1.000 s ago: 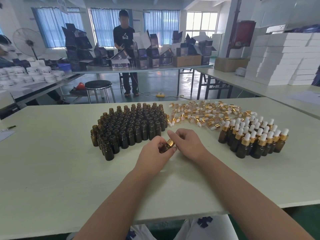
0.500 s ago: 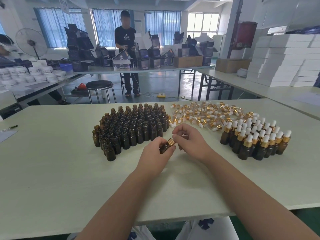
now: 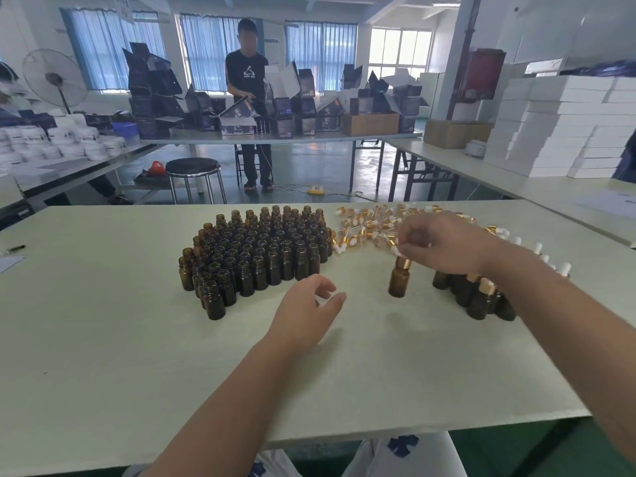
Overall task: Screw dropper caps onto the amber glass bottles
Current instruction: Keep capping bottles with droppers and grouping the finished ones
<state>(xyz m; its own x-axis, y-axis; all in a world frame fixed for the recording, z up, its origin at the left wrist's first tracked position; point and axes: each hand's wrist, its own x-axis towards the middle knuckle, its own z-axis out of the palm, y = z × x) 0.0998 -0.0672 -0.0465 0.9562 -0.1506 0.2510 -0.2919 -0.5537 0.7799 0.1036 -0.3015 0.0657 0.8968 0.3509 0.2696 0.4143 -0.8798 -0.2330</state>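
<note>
Right hand [image 3: 444, 244] reaches forward, fingertips pinching the dropper cap [image 3: 403, 262] of an upright amber bottle [image 3: 400, 282] between uncapped bottles [image 3: 261, 256] and capped bottles [image 3: 481, 297]; left hand [image 3: 304, 309] hovers empty, fingers loosely spread.

bare table [image 3: 103, 339] near edge, uncapped bottles [image 3: 254, 256] left, capped bottles [image 3: 481, 297] right, caps [image 3: 364, 225] behind

Cannot see the tip of the cap [image 3: 403, 262] on the bottle [image 3: 399, 282] at 2 o'clock, tucked under the right grip [image 3: 444, 246]. Cannot count the capped bottles [image 3: 481, 299] at 3 o'clock, half covered by the forearm [image 3: 550, 315]. Cannot read the boxes [image 3: 304, 113] at 12 o'clock.
</note>
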